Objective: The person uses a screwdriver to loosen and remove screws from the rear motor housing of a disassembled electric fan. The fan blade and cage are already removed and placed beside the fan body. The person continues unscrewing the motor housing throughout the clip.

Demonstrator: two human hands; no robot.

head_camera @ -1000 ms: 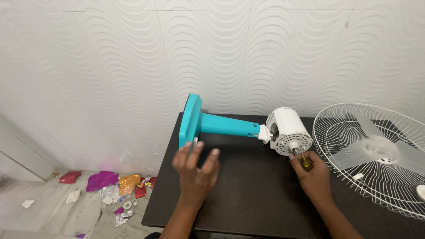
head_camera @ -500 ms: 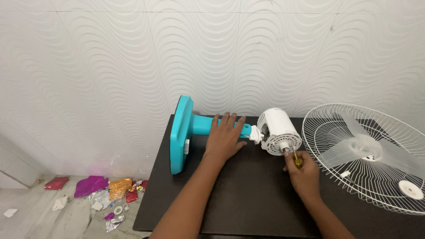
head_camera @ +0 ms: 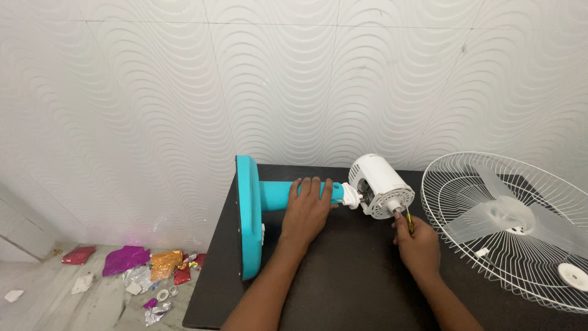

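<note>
A table fan lies on its side on a dark table. Its teal base stands on edge at the left and its teal stem runs right to the white motor housing. My left hand rests palm-down on the stem, fingers curled over it. My right hand grips a yellow-handled screwdriver whose tip meets the front face of the motor housing near the shaft.
A white wire fan guard with translucent blades inside lies on the table at the right. A small white cap sits on the guard. Crumpled coloured foil scraps litter the floor at the left. A white wavy-patterned wall stands behind.
My left hand went from hovering open above the table to pressing down on the teal stem. The fan shifted slightly and its base now stands more edge-on. My right hand kept the screwdriver at the motor.
</note>
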